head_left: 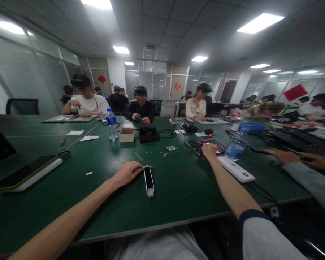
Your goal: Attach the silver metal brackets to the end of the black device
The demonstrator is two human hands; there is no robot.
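Head view: right fingers (206, 146) at device (194, 147), grip unclear

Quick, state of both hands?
Left hand: beside white-framed device, grip can't be told.
Right hand: at dark flat devices, grip can't be told.

Observing slim, white-framed, black-faced device (148, 179) lying flat on green tabletop (176, 202); farther right, noting black rectangular device (194, 147) beside red-edged dark device (220, 146).

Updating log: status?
Left hand beside slim white black-faced device. Right hand at red-edged black flat device. Blue-labelled clear plastic bottle to its right.
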